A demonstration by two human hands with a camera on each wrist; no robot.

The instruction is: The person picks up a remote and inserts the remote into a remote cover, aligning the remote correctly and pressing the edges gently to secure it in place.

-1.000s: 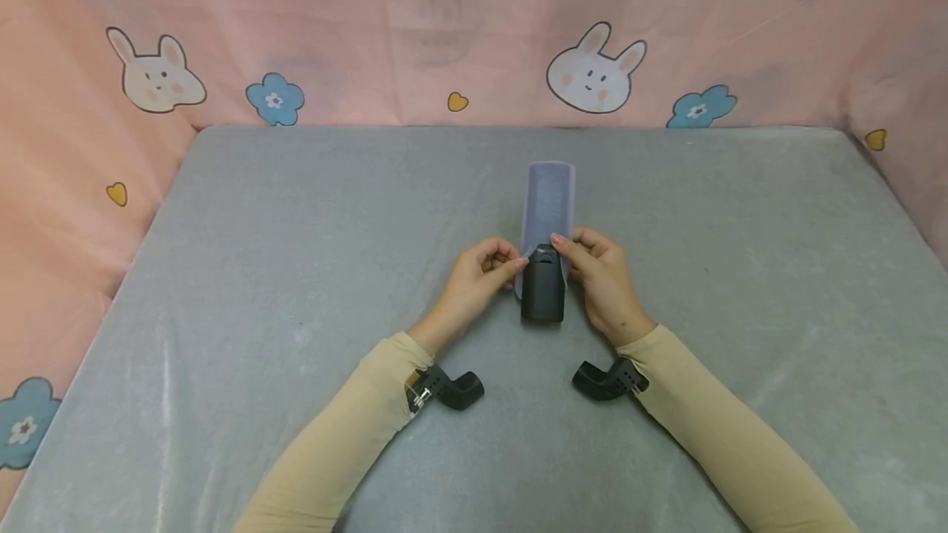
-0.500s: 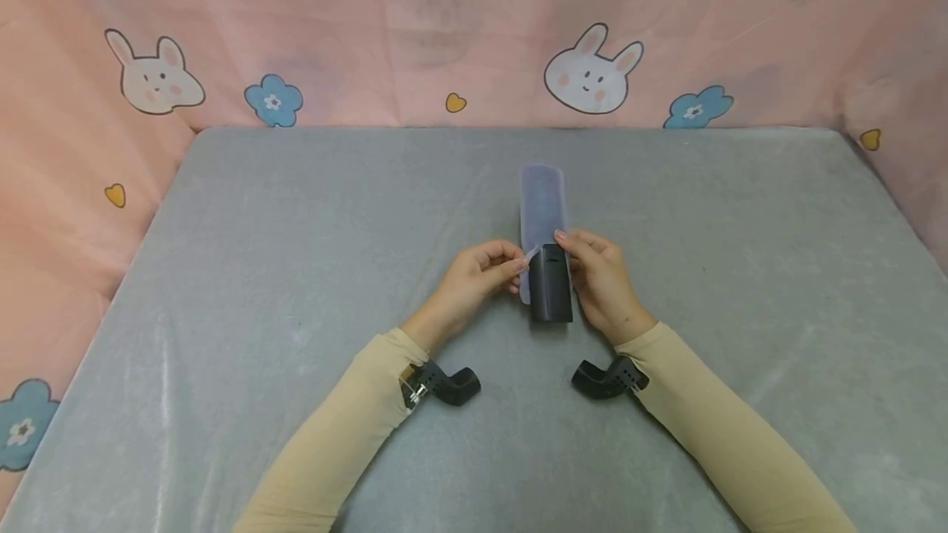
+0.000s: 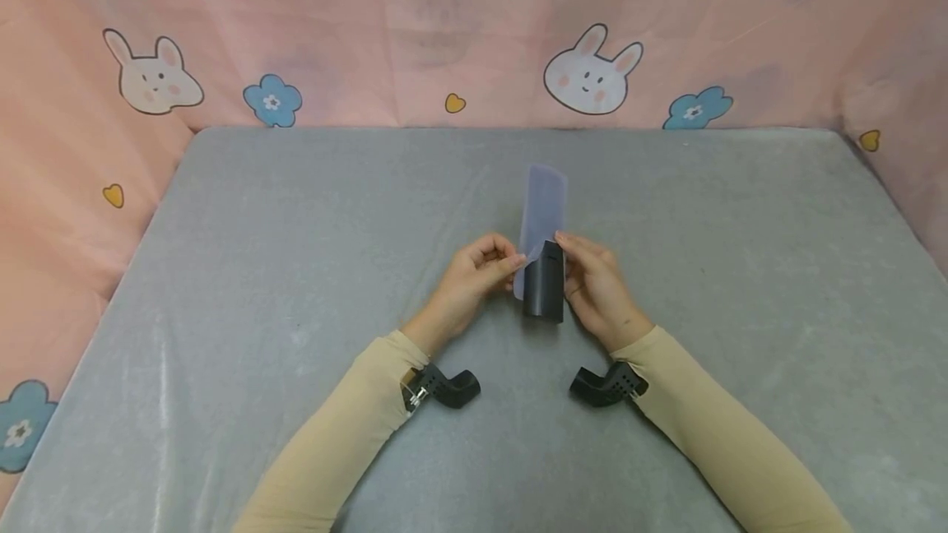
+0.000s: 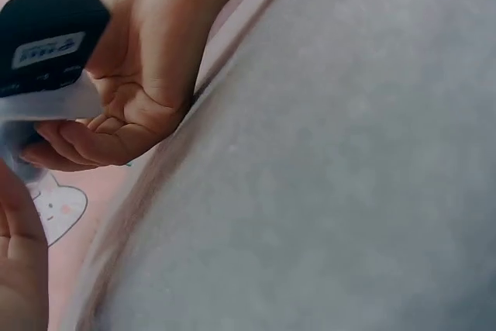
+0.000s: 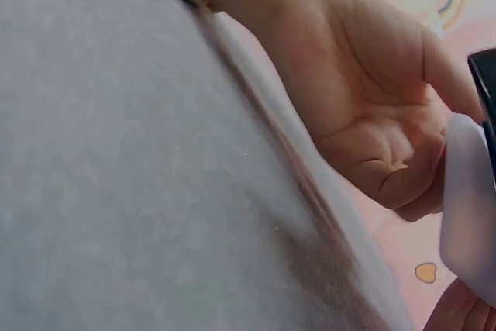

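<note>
Pinching the translucent sleeve (image 3: 544, 200), our left hand (image 3: 472, 278) and right hand (image 3: 600, 285) flank the black device (image 3: 543, 293); long axis fore-and-aft.

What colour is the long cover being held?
The cover is pale purple, clearest in the head view.

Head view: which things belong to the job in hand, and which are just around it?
Part of the job:
black device
translucent purple case
left hand, pinching the case
right hand, holding the other side

Just around:
grey table
pink printed fabric
black left wrist mount
black right wrist mount
</note>
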